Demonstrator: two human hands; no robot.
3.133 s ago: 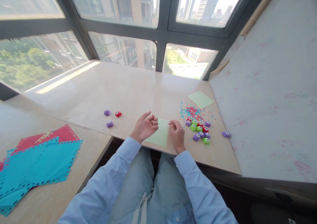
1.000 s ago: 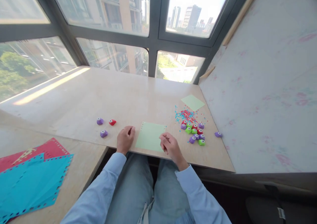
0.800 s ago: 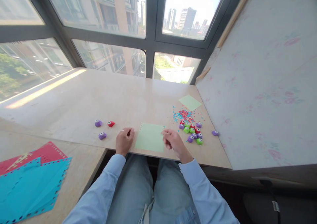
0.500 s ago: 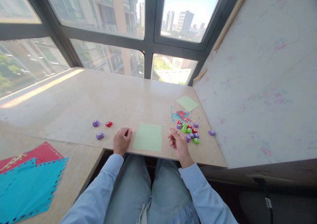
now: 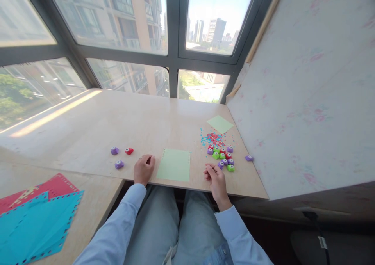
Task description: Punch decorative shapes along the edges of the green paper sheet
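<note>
A pale green sheet of paper (image 5: 174, 165) with punched holes along its left and top edges lies on the table between my hands. My left hand (image 5: 143, 169) is closed just left of the sheet, resting at the table's front edge; whatever its fingers hold, if anything, is hidden. To the right of the sheet, my right hand (image 5: 215, 179) has its fingers curled in, and I cannot make out anything in them. Close beyond it sits a cluster of small purple, red and green paper punches (image 5: 222, 155) with round white tops.
Red and blue paper bits (image 5: 215, 139) are scattered behind the cluster, near another green sheet (image 5: 220, 123). A lone purple punch (image 5: 249, 158) sits by the wall. Two purple punches and a red punch (image 5: 129, 151) stand at left. Punched blue paper (image 5: 35, 226) and red paper (image 5: 58, 185) lie front left.
My right hand has drawn away from the sheet, slightly right and toward me, its fingers curling in more. My left hand stays beside the sheet. The view has tilted a little.
</note>
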